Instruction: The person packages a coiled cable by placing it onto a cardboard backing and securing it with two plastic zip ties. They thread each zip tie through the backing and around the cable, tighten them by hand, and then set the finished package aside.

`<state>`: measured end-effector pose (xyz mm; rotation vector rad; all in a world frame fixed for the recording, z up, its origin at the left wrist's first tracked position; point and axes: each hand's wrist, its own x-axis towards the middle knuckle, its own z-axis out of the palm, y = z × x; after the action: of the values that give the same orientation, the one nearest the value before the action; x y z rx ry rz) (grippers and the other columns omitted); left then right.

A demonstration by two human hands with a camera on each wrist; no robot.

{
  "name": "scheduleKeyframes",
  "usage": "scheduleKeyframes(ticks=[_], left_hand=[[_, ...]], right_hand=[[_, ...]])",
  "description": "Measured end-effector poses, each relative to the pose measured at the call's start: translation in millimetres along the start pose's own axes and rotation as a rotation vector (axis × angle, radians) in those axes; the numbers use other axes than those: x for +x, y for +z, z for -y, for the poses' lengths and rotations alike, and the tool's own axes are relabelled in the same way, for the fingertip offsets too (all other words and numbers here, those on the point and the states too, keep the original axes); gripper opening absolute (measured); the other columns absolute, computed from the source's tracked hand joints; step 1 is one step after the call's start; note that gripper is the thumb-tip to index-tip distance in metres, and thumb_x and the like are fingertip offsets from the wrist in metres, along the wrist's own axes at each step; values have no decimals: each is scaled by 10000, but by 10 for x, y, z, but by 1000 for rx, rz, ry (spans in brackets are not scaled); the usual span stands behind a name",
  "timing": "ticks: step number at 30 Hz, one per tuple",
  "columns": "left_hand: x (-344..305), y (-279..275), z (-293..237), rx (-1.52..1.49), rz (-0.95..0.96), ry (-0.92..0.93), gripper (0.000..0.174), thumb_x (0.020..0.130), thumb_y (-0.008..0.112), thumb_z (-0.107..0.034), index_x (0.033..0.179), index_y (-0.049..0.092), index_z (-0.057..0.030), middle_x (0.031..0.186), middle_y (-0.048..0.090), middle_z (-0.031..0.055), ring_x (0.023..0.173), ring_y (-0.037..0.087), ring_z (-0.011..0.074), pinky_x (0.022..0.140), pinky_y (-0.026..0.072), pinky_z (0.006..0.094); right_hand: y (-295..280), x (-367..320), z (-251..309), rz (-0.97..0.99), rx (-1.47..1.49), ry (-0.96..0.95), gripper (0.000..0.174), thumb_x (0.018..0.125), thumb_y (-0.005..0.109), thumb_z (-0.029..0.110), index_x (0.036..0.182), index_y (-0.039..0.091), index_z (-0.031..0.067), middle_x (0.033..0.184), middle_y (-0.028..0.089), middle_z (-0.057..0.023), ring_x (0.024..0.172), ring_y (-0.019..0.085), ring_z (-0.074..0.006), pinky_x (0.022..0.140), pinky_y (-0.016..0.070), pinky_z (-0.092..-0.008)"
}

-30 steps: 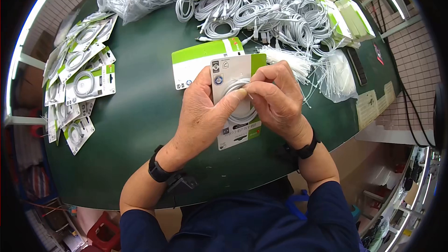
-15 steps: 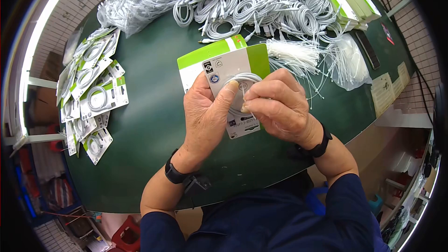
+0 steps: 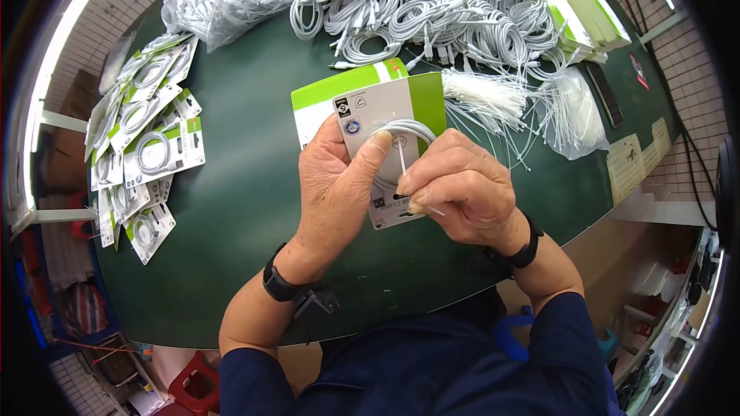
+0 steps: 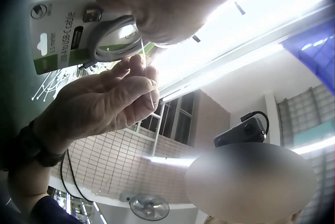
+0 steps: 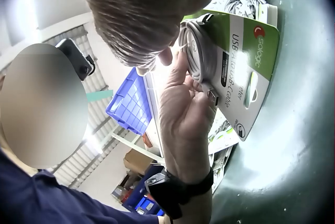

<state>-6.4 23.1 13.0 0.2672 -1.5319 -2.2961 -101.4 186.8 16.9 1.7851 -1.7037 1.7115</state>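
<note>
In the head view my left hand [image 3: 335, 185] grips a white-and-green packaging card [image 3: 389, 102] with its thumb across the front. A coiled grey USB cable [image 3: 416, 128] lies against the card under that thumb. My right hand [image 3: 466, 189] pinches a thin white cable tie [image 3: 402, 156] between thumb and forefinger, just below the coil. The tie stretches from the coil to those fingertips, and its tail sticks out below them. In the right wrist view the cable's USB plug [image 5: 212, 96] hangs beside the left palm.
Another green-and-white card [image 3: 347, 85] lies behind the held one. Carded cables [image 3: 154, 152] are piled at left. Loose coiled cables [image 3: 462, 8] heap along the back, near a plastic bag [image 3: 227, 4]. White cable ties [image 3: 486, 96], a phone [image 3: 604, 94] and stacked cards [image 3: 590, 11] lie at right.
My right hand has moved down from the coil with the cable tie, so more of the tie shows between coil and fingertips. The left hand keeps its hold on the card and cable.
</note>
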Motion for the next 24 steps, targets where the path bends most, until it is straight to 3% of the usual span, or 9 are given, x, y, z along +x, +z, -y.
scheduleKeyframes(ticks=[7,10,16,19,22,24], left_hand=[[7,12,7,-12,3,10,261,1030,653,-54,1275,622,30,1145,757,107,980,714,118,870,582,286],[15,-16,29,-9,4,-4,275,1028,643,-44,1291,613,29,1155,751,107,999,711,123,884,582,293],[6,7,91,-4,22,3,312,1022,636,-34,1325,594,26,1198,734,111,1045,701,130,911,578,301],[-22,43,126,6,28,-16,324,1019,639,-35,1333,589,28,1211,730,112,1051,697,131,918,577,301],[-51,68,158,22,42,-51,341,1016,641,-34,1346,584,30,1221,726,113,1062,692,131,929,575,303],[-67,85,172,42,51,-66,353,1014,640,-30,1356,581,32,1229,723,114,1072,689,132,938,573,306]], right_hand=[[14,-8,0,1,48,32,196,839,804,0,935,665,100,1019,776,-62,836,705,-227,751,554,-354],[41,-2,-4,-4,-12,39,209,885,792,-32,993,640,62,1013,760,-129,817,717,-240,716,585,-351],[20,-6,-72,20,-216,-14,258,876,780,-89,1021,613,44,1003,753,-154,819,722,-241,692,580,-335],[55,-14,-71,-110,-162,45,229,828,795,-91,955,649,32,969,742,-126,766,699,-239,662,580,-318],[7,-31,-68,-141,-129,140,195,916,773,-63,1019,623,10,946,743,-169,854,729,-233,740,579,-344],[-18,-12,-101,-163,-172,176,163,907,773,-69,1003,667,10,943,749,-142,865,723,-225,754,573,-337]])
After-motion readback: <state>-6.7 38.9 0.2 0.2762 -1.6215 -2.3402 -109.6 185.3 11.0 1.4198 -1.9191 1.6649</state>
